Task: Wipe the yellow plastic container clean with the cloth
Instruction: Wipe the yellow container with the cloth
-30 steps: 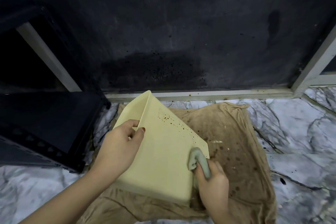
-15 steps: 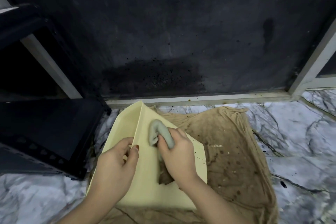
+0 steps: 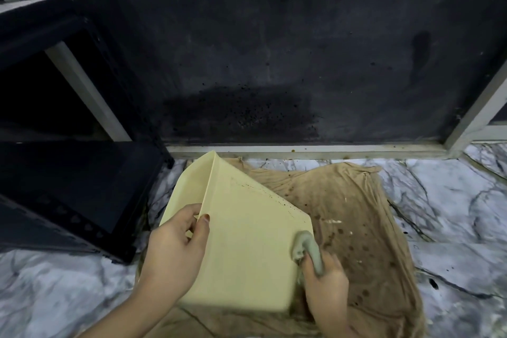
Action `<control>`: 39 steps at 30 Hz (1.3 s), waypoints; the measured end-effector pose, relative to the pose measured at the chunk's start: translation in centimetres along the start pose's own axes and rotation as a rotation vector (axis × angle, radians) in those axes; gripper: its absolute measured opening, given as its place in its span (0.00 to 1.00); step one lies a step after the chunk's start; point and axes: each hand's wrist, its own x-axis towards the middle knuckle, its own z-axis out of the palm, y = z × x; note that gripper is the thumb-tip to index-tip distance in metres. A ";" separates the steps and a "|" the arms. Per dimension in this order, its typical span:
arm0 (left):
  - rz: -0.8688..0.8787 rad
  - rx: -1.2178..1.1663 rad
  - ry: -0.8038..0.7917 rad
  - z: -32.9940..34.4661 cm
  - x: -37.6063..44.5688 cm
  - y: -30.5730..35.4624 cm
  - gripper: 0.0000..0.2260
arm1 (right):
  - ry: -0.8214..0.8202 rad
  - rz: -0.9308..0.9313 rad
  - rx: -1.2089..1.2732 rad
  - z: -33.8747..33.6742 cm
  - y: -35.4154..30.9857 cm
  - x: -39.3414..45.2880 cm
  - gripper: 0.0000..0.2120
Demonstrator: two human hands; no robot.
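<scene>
My left hand [image 3: 175, 252] pinches the yellow container [image 3: 247, 241] edge, right hand [image 3: 325, 280] clutches the cloth [image 3: 306, 247] — push hard and it probably slips sideways.

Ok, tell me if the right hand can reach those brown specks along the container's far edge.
Probably yes. The right hand, holding the cloth, sits at the container's right edge; nothing lies between it and the specks.

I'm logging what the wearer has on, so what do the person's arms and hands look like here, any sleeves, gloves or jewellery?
Both forearms are bare, with no sleeves in view. The left hand and right hand wear no gloves, and no rings or watch show. The left thumbnail looks painted dark.
</scene>
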 end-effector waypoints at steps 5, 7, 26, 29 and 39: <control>0.022 0.001 -0.003 0.0 -0.1 0.1 0.13 | -0.013 -0.231 0.170 0.6 -4.4 -4.1 0.06; 0.050 0.009 -0.015 0.1 -0.2 0.4 0.13 | -0.090 -0.324 0.226 0.5 -7.2 -4.3 0.08; -0.249 -0.007 -0.135 0.6 5.7 2.4 0.12 | -0.160 -0.180 -0.026 0.4 -3.6 3.0 0.04; -0.162 0.045 -0.081 0.9 5.5 2.2 0.15 | -0.112 -0.174 -0.001 0.2 -2.9 1.7 0.03; 0.169 0.008 -0.050 0.6 1.3 2.7 0.12 | -0.104 -0.548 0.319 -0.4 -10.5 -2.1 0.11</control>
